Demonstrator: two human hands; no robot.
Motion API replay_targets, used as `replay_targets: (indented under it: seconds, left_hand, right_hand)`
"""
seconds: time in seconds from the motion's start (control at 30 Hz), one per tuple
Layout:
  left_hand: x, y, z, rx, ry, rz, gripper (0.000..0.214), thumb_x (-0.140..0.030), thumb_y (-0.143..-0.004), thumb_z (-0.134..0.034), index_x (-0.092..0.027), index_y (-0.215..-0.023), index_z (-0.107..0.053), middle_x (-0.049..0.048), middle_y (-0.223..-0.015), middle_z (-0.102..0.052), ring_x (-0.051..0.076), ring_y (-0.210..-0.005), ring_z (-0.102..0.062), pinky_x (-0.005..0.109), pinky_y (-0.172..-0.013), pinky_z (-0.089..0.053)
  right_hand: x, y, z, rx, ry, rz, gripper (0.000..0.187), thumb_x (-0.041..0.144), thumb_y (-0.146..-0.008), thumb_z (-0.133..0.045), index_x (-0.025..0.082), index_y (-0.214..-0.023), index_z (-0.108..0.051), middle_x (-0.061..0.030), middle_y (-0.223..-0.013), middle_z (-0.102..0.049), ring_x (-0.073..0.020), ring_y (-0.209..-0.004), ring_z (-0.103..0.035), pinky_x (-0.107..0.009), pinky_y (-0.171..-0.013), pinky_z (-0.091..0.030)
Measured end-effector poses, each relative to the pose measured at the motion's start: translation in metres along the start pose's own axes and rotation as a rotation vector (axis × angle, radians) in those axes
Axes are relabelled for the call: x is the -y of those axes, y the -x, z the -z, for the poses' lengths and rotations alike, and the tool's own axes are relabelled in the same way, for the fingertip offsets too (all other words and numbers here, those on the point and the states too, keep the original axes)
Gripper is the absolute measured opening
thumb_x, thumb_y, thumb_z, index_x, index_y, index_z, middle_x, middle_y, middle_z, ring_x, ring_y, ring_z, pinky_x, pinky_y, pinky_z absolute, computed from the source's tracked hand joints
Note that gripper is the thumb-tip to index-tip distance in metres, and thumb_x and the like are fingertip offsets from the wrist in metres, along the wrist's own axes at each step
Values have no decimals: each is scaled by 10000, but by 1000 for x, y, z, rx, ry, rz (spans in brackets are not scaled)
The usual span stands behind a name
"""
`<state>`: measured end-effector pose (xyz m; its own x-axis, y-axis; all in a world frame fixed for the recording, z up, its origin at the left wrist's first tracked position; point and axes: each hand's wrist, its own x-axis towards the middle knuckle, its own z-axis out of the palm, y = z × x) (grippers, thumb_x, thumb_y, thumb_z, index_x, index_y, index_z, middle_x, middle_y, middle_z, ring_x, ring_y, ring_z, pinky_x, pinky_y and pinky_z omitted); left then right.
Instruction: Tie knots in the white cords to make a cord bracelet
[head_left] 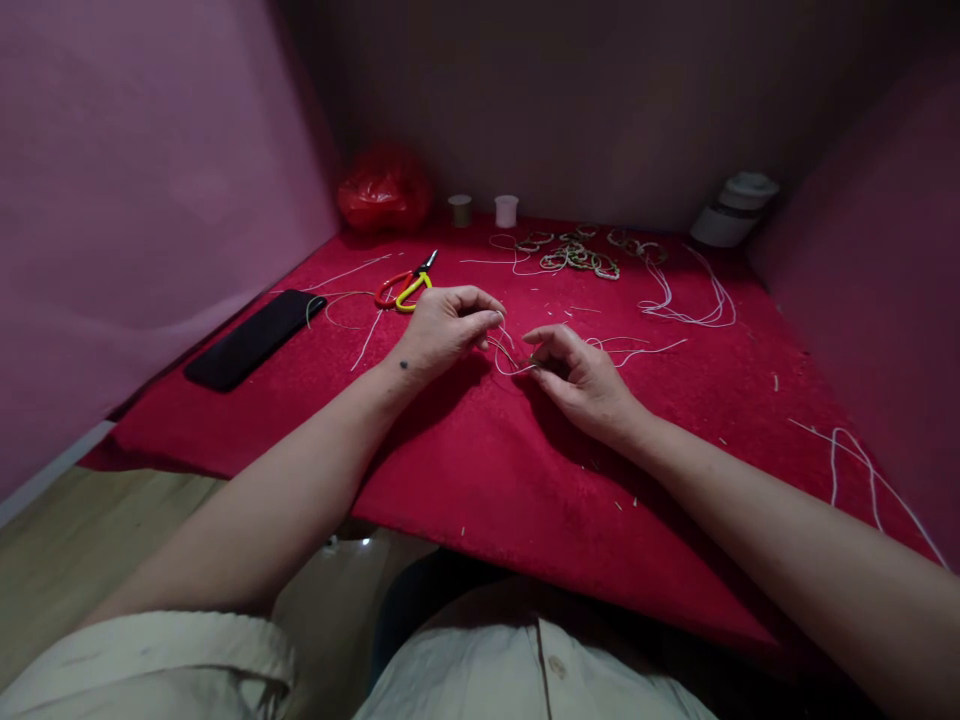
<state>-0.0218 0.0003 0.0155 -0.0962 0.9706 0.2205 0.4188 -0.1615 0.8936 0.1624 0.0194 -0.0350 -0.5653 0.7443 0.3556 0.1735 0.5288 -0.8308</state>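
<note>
My left hand [456, 322] is closed in a pinch on thin cord, just above the red cloth. A little to its right, my right hand [574, 372] also pinches the cord, with thumb and index finger together. Between the two hands the pale cord [504, 370] makes a loose loop, and a darker strand runs beside it. Loose cord ends [652, 350] trail out on the cloth beyond my right hand. Scissors [406, 285] with one red and one yellow handle lie beyond my left hand. My fingers hide the exact spots where the cord is held.
A red cloth [465, 460] covers the table between pink walls. A black phone [255, 340] lies left. Behind stand a red plastic bag [384, 190], two thread spools [506, 210] and a white container [731, 212]. Braided cord loops [577, 255] and white cords [694, 315] lie at the back.
</note>
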Motion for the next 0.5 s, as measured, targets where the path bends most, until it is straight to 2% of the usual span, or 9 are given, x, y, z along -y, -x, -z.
replay_targets:
  seconds: [0.33,0.5]
  left_hand:
    - [8,-1,-13,122,81,142,95,-165,-744,-608,-131,-822,-649,-42,-450,-535,60,-344,-421,196,-355,-295]
    - [4,0,-15,173,89,166,69,-121,-766,-589,-112,-805,-644,-44,-442,-533,45,-332,-405,183,-350,-286]
  right_hand:
    - [2,-1,0,-16,-15,-27,235,168,-812,-544,193,-1042,-503,-3,-776,-584,-140,-704,-538,-305,-681,-427]
    - [-1,-3,0,-21,-21,-19,237,155,-797,-548,191,-1028,-513,-2,-769,-583,-144,-715,-545,-310,-686,-434]
